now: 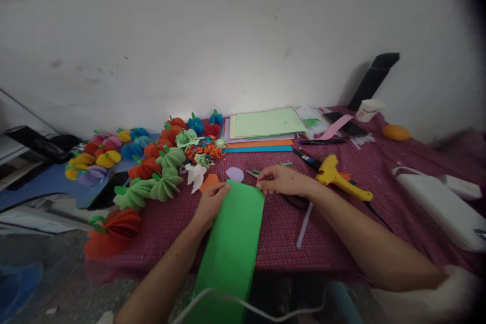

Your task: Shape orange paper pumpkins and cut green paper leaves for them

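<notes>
A long folded strip of green paper (237,233) slants from the table down past its front edge toward me. My left hand (211,204) pinches its upper left corner between thumb and fingers. At the upper right corner, my right hand (283,180) has its fingertips pressed together on the paper's edge. Just beyond the paper lie a purple paper disc (235,174) and an orange paper piece (209,181). A metal blade (252,173) shows partly beside my right fingers; the rest of that tool is hidden by the hand.
Several paper pumpkins (170,158) crowd the left side, near shredded paper (205,150). Coloured sheets (266,124) lie at the back. To the right are a yellow glue gun (334,176), a cutter (308,160), a phone (347,125), a paper cup (368,110) and a white case (442,207).
</notes>
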Available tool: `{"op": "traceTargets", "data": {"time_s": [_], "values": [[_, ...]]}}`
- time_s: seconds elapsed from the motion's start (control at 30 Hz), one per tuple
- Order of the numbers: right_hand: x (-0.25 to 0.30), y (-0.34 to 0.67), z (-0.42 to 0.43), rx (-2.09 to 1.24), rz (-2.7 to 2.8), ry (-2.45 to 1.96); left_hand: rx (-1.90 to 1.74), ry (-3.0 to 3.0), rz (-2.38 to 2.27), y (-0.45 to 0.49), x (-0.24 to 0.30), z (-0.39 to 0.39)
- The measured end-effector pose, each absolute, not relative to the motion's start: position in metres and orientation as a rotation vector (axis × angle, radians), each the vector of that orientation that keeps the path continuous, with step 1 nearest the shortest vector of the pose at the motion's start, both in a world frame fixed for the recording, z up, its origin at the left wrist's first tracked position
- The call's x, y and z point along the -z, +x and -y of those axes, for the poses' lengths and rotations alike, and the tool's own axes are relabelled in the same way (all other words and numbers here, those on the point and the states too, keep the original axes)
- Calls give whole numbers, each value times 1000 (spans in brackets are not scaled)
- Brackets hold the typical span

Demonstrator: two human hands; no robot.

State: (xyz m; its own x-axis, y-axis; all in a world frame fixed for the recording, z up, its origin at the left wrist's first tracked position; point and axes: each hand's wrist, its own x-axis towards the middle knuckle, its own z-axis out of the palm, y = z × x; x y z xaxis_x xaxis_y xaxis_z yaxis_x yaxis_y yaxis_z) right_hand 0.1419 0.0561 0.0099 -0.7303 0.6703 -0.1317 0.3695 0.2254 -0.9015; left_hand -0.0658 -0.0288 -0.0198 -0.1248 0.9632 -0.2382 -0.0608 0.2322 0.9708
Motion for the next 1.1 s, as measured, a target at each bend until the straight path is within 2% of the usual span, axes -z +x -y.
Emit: {"op": "traceTargets", "data": {"time_s": [0.17,0.53,0.7,0.87,1.1], "values": [[-14,139,-50,-1492,2226,-965,-1131,955,-1352,-65,18,29],[-30,132,-35,-1809,2067,-682,-1094,965,-1302,-64,20,32],[-26,136,-42,-1728,2098,-722,-1101,988,-1327,-65,22,31],[-26,139,-44,-1804,2205,-607,-1119,989,-1339,-65,19,31],[-12,135,-50,-1593,2207,-569,-1168,1074,-1052,-67,11,37]]}}
